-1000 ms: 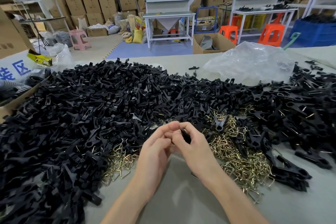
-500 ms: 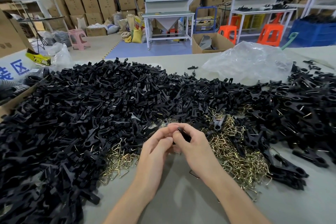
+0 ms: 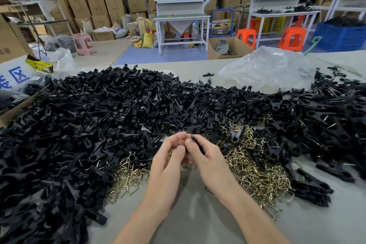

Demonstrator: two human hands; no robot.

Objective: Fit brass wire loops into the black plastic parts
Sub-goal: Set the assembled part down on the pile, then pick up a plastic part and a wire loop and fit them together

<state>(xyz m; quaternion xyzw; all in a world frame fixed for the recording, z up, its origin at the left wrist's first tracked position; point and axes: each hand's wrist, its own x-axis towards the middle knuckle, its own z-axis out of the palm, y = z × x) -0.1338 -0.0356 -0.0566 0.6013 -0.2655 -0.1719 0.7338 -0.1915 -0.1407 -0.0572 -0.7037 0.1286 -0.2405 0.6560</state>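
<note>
Little shifts: the fitting goes on above the bench's [image 3: 188,220] near middle.
The right hand [image 3: 211,157] keeps its pinch on one black plastic part [image 3: 196,142], whose tip now pokes clear above the thumb. The left hand [image 3: 168,160] has eased its curled fingers slightly off it; whether they hold a loop, I cannot tell. The brass wire loops [image 3: 257,174] lie just right, the heap of black parts [image 3: 99,125] to the left, so seating seems unfinished.
</note>
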